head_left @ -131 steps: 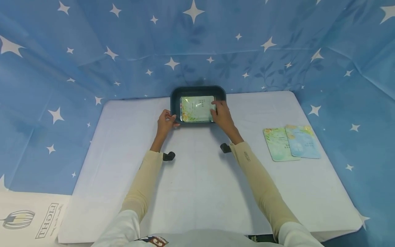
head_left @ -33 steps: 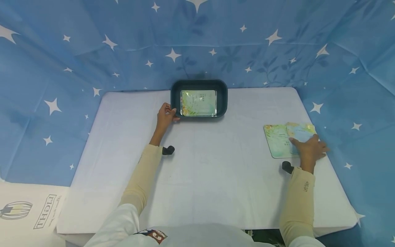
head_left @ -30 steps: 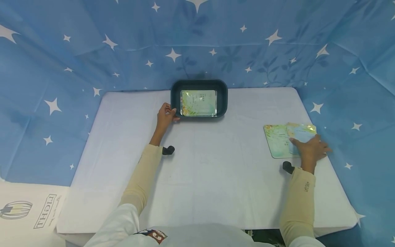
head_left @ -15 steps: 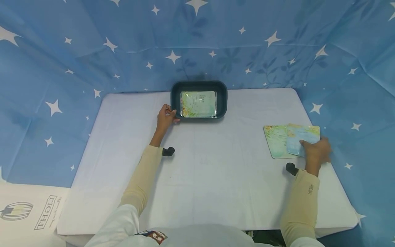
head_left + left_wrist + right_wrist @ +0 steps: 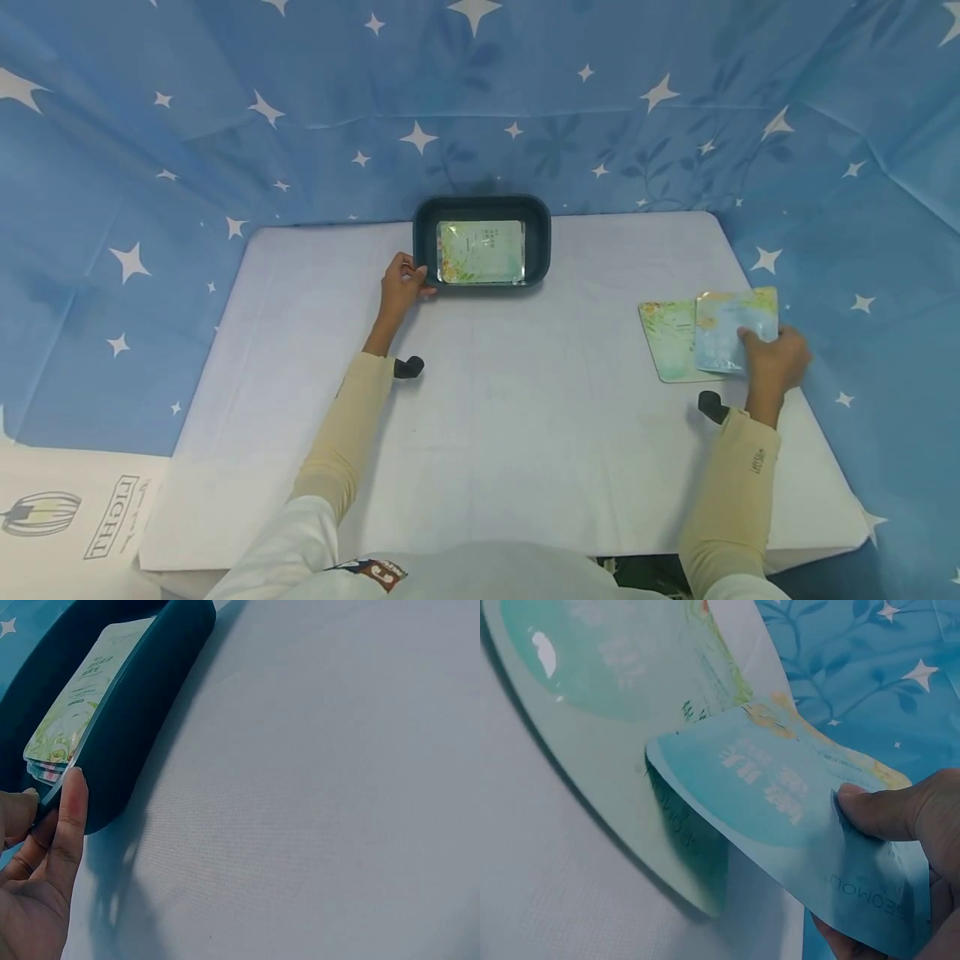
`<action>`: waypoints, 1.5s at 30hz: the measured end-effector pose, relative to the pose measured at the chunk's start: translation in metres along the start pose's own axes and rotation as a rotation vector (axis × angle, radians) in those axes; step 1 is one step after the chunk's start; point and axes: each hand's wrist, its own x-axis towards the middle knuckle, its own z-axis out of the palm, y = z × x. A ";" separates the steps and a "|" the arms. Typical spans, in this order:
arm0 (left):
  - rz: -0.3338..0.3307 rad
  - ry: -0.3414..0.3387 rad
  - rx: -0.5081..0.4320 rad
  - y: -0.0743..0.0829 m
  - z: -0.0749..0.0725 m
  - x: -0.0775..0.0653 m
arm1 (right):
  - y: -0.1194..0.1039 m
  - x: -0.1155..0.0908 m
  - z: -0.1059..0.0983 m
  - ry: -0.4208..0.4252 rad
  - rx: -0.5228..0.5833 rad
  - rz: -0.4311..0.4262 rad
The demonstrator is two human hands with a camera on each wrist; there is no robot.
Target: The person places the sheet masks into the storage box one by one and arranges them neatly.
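At the table's back, my left hand (image 5: 400, 287) pinches the near left corner of a dark teal plastic tray (image 5: 538, 242), thumb over the rim, fingers outside. Inside lies a small stack of flat sachets; a glossy green floral one (image 5: 480, 252) is on top. In the left wrist view the edges of several sachets (image 5: 46, 769) show under it. Over on the right, my right hand (image 5: 780, 360) pinches a light blue sachet (image 5: 722, 333) by its right side, thumb on top. Partly under it a larger-looking green sachet (image 5: 607, 682) lies flat; the blue one's corner bends up from it.
A white cloth (image 5: 480, 433) covers the table. Blue star-patterned curtain (image 5: 315, 108) hangs behind and at both sides, close behind the tray. A printed cream cloth (image 5: 75, 517) lies at the lower left. Black wrist mounts (image 5: 409, 367) stick out from both sleeves.
My right hand went from the tray to the right-hand sachets, slid to the blue one's right side and raised it a little. My left hand has stayed on the tray's corner.
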 end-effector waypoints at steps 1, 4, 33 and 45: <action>-0.001 0.001 0.002 0.000 0.000 0.000 | -0.001 -0.001 0.000 0.003 0.006 -0.005; 0.001 0.006 0.007 0.000 0.000 0.000 | -0.004 -0.004 -0.002 -0.003 0.026 -0.013; 0.024 0.011 -0.003 -0.004 0.000 -0.002 | -0.055 -0.030 0.023 -0.241 0.196 -0.108; 0.011 0.005 -0.007 -0.001 0.000 -0.001 | -0.080 -0.042 0.041 -0.286 0.205 -0.181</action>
